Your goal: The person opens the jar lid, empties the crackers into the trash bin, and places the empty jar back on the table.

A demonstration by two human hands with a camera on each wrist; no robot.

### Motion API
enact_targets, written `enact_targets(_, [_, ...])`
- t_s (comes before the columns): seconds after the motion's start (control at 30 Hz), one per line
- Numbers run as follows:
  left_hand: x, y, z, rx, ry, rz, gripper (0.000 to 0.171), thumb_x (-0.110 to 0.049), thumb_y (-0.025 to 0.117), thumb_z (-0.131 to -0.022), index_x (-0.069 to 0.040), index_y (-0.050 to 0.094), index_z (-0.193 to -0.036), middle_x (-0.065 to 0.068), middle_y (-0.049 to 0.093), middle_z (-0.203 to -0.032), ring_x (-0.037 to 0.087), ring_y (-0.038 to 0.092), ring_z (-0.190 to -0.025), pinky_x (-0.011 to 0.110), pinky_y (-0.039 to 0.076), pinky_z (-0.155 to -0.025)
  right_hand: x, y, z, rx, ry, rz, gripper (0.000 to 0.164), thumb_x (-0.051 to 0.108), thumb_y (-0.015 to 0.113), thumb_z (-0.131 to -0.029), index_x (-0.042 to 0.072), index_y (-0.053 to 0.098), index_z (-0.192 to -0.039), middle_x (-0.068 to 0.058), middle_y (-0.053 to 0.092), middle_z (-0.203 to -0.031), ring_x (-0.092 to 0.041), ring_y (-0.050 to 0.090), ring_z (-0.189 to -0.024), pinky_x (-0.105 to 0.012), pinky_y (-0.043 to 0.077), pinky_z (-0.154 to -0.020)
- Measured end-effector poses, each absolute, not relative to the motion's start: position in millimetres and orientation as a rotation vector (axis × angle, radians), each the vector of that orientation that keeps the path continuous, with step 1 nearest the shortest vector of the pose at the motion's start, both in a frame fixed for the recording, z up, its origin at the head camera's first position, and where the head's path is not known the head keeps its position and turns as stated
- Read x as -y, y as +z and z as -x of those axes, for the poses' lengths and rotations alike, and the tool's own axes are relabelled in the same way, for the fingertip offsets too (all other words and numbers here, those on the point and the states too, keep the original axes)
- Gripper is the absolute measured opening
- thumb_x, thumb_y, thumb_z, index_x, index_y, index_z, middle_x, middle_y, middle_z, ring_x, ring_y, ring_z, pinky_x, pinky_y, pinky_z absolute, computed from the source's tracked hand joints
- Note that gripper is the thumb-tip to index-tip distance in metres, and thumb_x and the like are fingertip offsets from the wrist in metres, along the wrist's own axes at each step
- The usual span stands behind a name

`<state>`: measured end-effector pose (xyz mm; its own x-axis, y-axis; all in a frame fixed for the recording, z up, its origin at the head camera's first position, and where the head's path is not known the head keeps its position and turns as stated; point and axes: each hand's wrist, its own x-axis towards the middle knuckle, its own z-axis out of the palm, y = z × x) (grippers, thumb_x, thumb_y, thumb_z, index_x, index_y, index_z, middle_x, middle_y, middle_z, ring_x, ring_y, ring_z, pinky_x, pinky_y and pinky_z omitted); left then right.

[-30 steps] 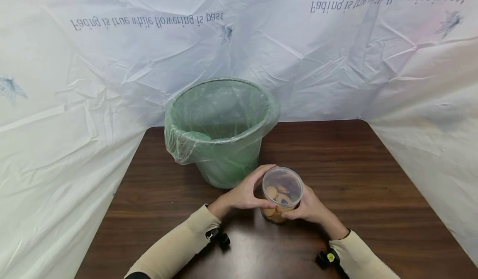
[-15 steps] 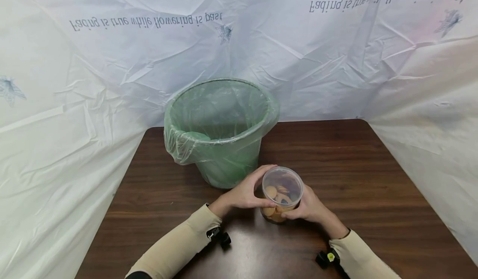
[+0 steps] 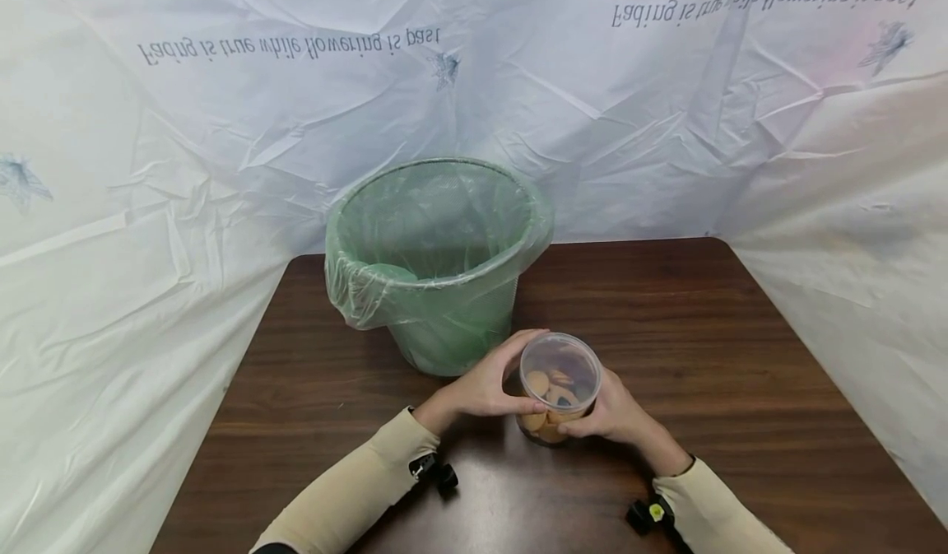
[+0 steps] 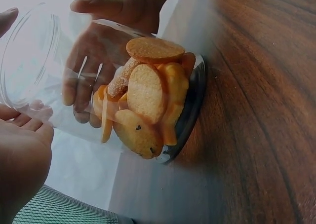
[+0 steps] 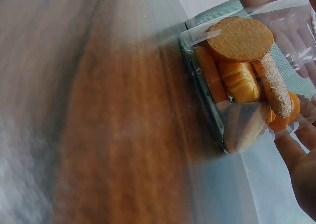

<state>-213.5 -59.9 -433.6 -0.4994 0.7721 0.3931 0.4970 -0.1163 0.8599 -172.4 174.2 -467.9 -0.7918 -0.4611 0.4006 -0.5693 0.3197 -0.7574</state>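
Observation:
In the head view, a clear round plastic jar point(image 3: 560, 350) stands upright at the table's middle, with assorted cookies point(image 4: 147, 93) in its lower part. My left hand point(image 3: 485, 385) holds its upper left side, thumb across the front near the rim. From the right, my right hand point(image 3: 620, 406) grips it lower down, thumb on the front. The left wrist view shows the right fingers through the clear wall and the jar's dark base point(image 4: 193, 110) at the wood. Round, sugar-coated and ridged cookies point(image 5: 239, 39) appear in the right wrist view.
A mesh wastebasket point(image 3: 452, 332) lined with a thin green plastic bag point(image 3: 363, 295) stands behind and left of the jar. The dark wooden table point(image 3: 704, 332) has rounded back corners. White printed sheeting point(image 3: 629, 109) hangs around its back and sides.

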Motion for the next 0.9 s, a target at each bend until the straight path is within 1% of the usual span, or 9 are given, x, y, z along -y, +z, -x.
enact_targets(0.17, [60.4,-433.6,212.5,-1.925,1.658,-1.419,0.087,0.007,0.077,-0.075,0.013,0.025,-0.145,0.031,0.032,-0.143,0.051,0.038,-0.127,0.062,0.035,-0.104,-174.0,-468.5,172.1,2.461,1.479,-0.971,0.095,0.008,0.092,-0.055,-0.012,0.044,-0.134,-0.028,0.06,-0.121,-0.043,0.06,-0.105,-0.048,0.052,-0.087])
enact_targets(0.23, [60.7,-433.3,212.1,-1.931,1.66,-1.414,0.087,0.006,0.077,-0.076,0.013,0.025,-0.145,0.03,0.033,-0.143,0.051,0.038,-0.127,0.056,0.037,-0.107,-173.8,-467.8,171.9,2.465,1.482,-0.969,0.095,0.008,0.092,-0.055,-0.012,0.044,-0.134,-0.028,0.059,-0.121,-0.043,0.06,-0.106,-0.049,0.052,-0.087])
enact_targets(0.33, [60.8,-432.6,211.1,-1.944,1.662,-1.404,0.086,0.005,0.077,-0.076,0.013,0.026,-0.145,0.03,0.033,-0.143,0.051,0.038,-0.128,0.044,0.04,-0.109,-173.6,-466.6,171.6,2.474,1.482,-0.961,0.095,0.008,0.092,-0.055,-0.012,0.044,-0.134,-0.028,0.06,-0.121,-0.043,0.06,-0.106,-0.05,0.052,-0.087])
enact_targets(0.4, [60.6,-432.2,210.6,-1.96,1.662,-1.396,0.085,0.004,0.077,-0.076,0.013,0.027,-0.145,0.03,0.033,-0.143,0.05,0.039,-0.128,0.041,0.04,-0.11,-173.7,-466.2,171.6,2.478,1.485,-0.955,0.094,0.008,0.092,-0.055,-0.012,0.044,-0.134,-0.028,0.06,-0.121,-0.043,0.06,-0.106,-0.051,0.051,-0.087])
enact_targets(0.43, [60.6,-432.1,210.2,-1.966,1.663,-1.388,0.085,0.004,0.077,-0.076,0.012,0.027,-0.145,0.029,0.034,-0.143,0.049,0.039,-0.128,0.042,0.04,-0.11,-173.7,-466.2,171.5,2.48,1.485,-0.953,0.094,0.008,0.092,-0.055,-0.012,0.044,-0.134,-0.028,0.06,-0.121,-0.043,0.06,-0.106,-0.051,0.051,-0.087])
enact_targets(0.57, [60.5,-431.6,208.4,-1.979,1.678,-1.362,0.085,0.004,0.078,-0.076,0.012,0.029,-0.144,0.029,0.034,-0.143,0.048,0.039,-0.129,0.056,0.038,-0.106,-173.9,-467.9,171.9,2.472,1.481,-0.96,0.094,0.008,0.092,-0.055,-0.012,0.044,-0.134,-0.027,0.06,-0.121,-0.042,0.06,-0.106,-0.051,0.051,-0.087])
enact_targets(0.63, [60.4,-431.4,207.6,-1.979,1.691,-1.354,0.085,0.004,0.079,-0.075,0.013,0.029,-0.144,0.029,0.035,-0.143,0.049,0.039,-0.129,0.06,0.037,-0.105,-174.0,-469.1,172.4,2.461,1.476,-0.969,0.094,0.009,0.092,-0.055,-0.012,0.045,-0.133,-0.027,0.06,-0.121,-0.042,0.06,-0.106,-0.05,0.051,-0.087])
enact_targets(0.7, [60.1,-431.6,207.0,-1.98,1.701,-1.352,0.085,0.004,0.079,-0.075,0.013,0.029,-0.144,0.029,0.035,-0.142,0.049,0.039,-0.128,0.061,0.036,-0.104,-174.3,-470.5,173.1,2.45,1.475,-0.978,0.095,0.009,0.093,-0.054,-0.012,0.045,-0.133,-0.027,0.06,-0.121,-0.043,0.06,-0.105,-0.049,0.052,-0.088])
enact_targets(0.9, [59.8,-431.8,205.6,-1.999,1.723,-1.352,0.084,0.005,0.079,-0.074,0.013,0.031,-0.142,0.03,0.038,-0.14,0.049,0.041,-0.127,0.06,0.037,-0.104,-174.8,-471.2,173.8,2.456,1.488,-0.97,0.095,0.008,0.093,-0.055,-0.011,0.044,-0.134,-0.027,0.059,-0.122,-0.042,0.059,-0.106,-0.045,0.052,-0.089])
